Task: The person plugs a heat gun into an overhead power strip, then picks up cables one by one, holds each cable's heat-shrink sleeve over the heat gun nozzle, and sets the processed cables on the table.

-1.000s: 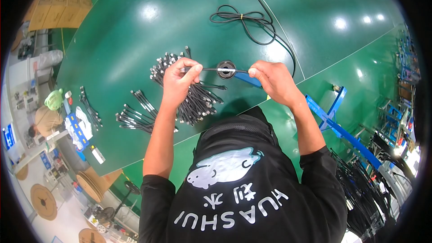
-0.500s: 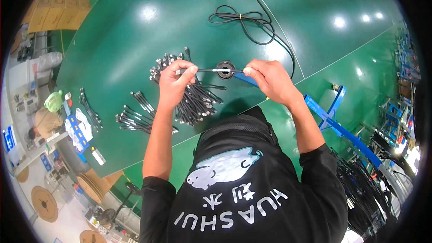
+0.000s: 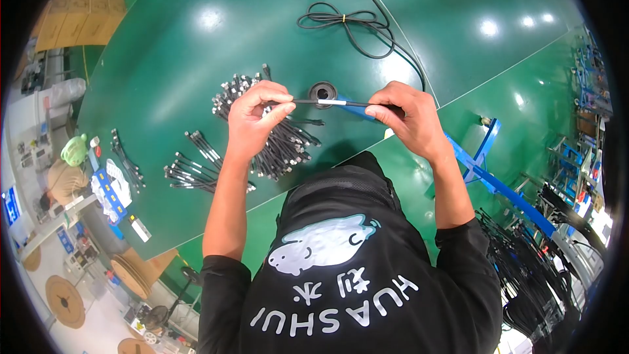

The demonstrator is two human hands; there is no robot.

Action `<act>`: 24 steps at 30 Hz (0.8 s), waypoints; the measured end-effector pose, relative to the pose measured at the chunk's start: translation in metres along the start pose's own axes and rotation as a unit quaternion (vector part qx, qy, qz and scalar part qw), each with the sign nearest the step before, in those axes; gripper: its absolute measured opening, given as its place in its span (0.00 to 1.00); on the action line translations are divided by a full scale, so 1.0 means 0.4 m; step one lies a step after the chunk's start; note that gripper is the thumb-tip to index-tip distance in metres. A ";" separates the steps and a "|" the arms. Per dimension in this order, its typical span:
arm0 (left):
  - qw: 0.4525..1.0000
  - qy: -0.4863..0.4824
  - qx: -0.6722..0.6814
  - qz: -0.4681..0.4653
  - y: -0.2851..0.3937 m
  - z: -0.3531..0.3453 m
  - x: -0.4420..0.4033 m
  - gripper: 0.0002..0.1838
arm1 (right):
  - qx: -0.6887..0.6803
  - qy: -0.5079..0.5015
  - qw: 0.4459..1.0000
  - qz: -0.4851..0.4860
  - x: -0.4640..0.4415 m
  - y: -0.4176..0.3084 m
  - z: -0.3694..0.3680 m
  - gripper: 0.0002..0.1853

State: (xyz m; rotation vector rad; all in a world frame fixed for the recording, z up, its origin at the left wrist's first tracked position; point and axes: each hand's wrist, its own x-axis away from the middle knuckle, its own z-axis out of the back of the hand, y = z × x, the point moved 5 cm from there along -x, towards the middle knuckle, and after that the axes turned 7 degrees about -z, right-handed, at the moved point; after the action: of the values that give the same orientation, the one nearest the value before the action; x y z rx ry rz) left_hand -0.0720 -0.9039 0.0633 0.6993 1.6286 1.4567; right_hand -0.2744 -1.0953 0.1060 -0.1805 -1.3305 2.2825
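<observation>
Stretched level between my two hands is a short black cable [image 3: 357, 103] with a white label [image 3: 332, 102] around its middle. My left hand [image 3: 254, 118] pinches one end and my right hand [image 3: 407, 118] pinches the other; both cable ends are hidden by the fingers. Behind the cable, a black ring-shaped end of a blue cylinder [image 3: 323, 94] shows on the green table. A large pile of short black cables [image 3: 282, 147] with metal plugs lies beside and beneath my left hand. Smaller groups of labelled cables [image 3: 193, 174] lie farther left.
A coiled black cable [image 3: 344, 18] with a yellow tie lies on the green table [image 3: 170, 72]. At the left edge are a white rag [image 3: 110, 190] and a green object [image 3: 75, 150]. A blue metal frame [image 3: 504, 193] stands at right, near hanging black cables [image 3: 524, 269].
The cable has been turned so its label shows broader and whiter. My right hand has shifted slightly right, and its fingers have curled more. The whole view has moved a little.
</observation>
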 end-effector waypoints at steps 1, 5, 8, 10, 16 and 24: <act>1.000 0.002 0.005 0.007 0.003 0.000 0.002 0.09 | 0.004 0.001 1.000 0.001 0.002 -0.004 -0.002 0.09; 1.000 0.002 0.009 0.010 0.009 0.002 0.009 0.09 | 0.006 0.004 1.000 0.001 0.009 -0.009 -0.009 0.09; 1.000 0.022 0.018 0.011 0.020 0.005 0.017 0.08 | -0.001 0.005 1.000 -0.007 0.019 -0.021 -0.017 0.09; 0.993 0.006 -0.117 -0.014 0.065 0.002 0.016 0.08 | 0.000 0.010 1.000 -0.011 0.027 -0.032 -0.026 0.09; 0.953 -0.043 -0.299 0.009 0.127 -0.008 0.050 0.17 | 0.045 0.041 0.997 0.053 0.064 -0.097 -0.075 0.08; 0.944 -0.068 -0.309 0.096 0.118 0.026 0.100 0.12 | 0.063 0.057 0.994 0.063 0.096 -0.140 -0.126 0.08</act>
State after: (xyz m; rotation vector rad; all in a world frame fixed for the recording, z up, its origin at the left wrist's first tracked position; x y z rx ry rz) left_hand -0.0889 -0.8566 0.1009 0.5819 0.9288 1.8849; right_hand -0.2712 -1.0151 0.1322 -0.3554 -1.1416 2.4129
